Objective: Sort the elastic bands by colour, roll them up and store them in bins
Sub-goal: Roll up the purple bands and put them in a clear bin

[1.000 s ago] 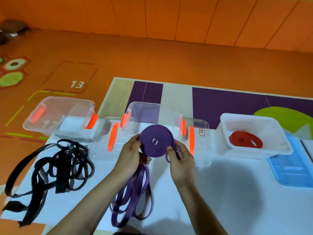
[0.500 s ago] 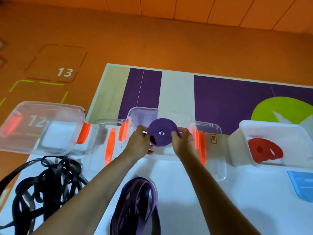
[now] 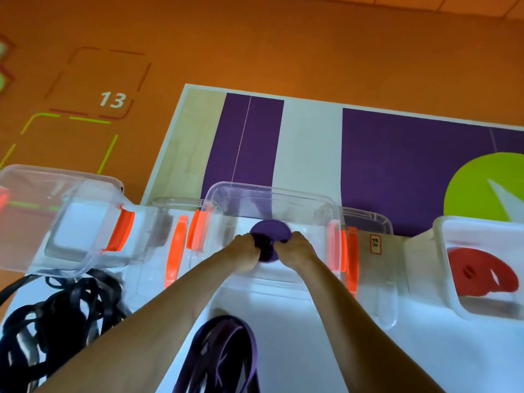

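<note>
My left hand (image 3: pixel 245 252) and right hand (image 3: pixel 296 251) pinch the flat purple coiled elastic band (image 3: pixel 270 232) between them, face up, inside the clear orange-latched plastic bin (image 3: pixel 272 191).

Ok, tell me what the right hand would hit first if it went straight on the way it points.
The right hand, gripping the purple roll, points away and down into the middle clear bin. It would probably meet the bin's floor first, then its far wall; depth is unclear.

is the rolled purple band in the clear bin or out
In. The rolled purple band lies below the rim of the middle clear bin, between its walls, gripped by the left hand and right hand.
</note>
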{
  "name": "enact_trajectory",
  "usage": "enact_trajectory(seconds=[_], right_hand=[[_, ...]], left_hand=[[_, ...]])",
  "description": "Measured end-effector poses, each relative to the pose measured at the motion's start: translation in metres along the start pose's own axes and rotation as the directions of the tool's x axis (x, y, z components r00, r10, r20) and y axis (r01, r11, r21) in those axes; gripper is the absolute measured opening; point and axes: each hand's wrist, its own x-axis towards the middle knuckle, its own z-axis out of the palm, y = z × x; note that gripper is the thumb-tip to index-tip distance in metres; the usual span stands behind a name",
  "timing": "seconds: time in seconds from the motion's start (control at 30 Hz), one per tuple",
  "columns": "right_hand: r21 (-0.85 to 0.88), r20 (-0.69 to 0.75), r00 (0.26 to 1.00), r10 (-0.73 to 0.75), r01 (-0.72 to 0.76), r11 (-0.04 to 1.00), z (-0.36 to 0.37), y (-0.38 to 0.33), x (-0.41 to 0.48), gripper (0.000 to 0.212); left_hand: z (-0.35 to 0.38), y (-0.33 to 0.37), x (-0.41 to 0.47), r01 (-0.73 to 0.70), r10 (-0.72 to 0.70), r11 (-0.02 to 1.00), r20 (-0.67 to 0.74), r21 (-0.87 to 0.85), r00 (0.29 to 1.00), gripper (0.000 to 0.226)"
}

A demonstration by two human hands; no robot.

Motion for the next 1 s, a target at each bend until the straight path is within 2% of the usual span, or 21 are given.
enact_trajectory(seconds=[0.1,0.2,0.33,0.47,0.57,0.67,0.77,0.9,1.0], right_hand=[[-0.014,0.029,0.999,0.02,-0.02,1.0,-0.003,-0.006,-0.006,0.065],[-0.111,0.008,1.0,0.013,-0.012,0.994,-0.008,-0.011,-0.018,0.073],[-0.227,-0.095,0.987,-0.131,0.107,0.968,-0.012,-0.008,-0.037,0.08],[-0.232,-0.168,0.951,-0.26,0.218,0.948,-0.01,-0.006,-0.058,0.066],[-0.247,-0.222,0.902,-0.371,0.316,0.916,-0.004,-0.002,-0.075,0.055],[-0.286,-0.257,0.847,-0.465,0.393,0.874,0.005,0.004,-0.099,0.052],[-0.324,-0.299,0.791,-0.534,0.442,0.836,0.018,0.014,-0.124,0.051],[-0.33,-0.375,0.717,-0.588,0.49,0.807,0.04,0.029,-0.155,0.048],[-0.333,-0.477,0.641,-0.601,0.501,0.799,0.067,0.047,-0.18,0.043]], left_hand=[[-0.001,-0.001,-0.002,-0.024,0.023,0.999,0.019,0.047,1.0,0.035],[-0.005,-0.004,-0.006,-0.054,0.055,0.992,-0.007,0.117,0.998,0.032],[-0.004,-0.009,-0.024,-0.141,0.167,0.969,-0.118,0.201,0.979,0.044],[0.003,-0.013,-0.058,-0.261,0.358,0.901,-0.256,0.346,0.898,0.044],[0.009,-0.023,-0.088,-0.283,0.44,0.861,-0.342,0.423,0.83,0.04],[0.017,-0.036,-0.119,-0.298,0.513,0.827,-0.426,0.476,0.745,0.038],[0.025,-0.053,-0.146,-0.295,0.545,0.809,-0.458,0.509,0.703,0.036],[0.043,-0.09,-0.167,-0.295,0.555,0.797,-0.448,0.527,0.701,0.033],[0.061,-0.122,-0.179,-0.309,0.545,0.788,-0.371,0.532,0.752,0.031]])
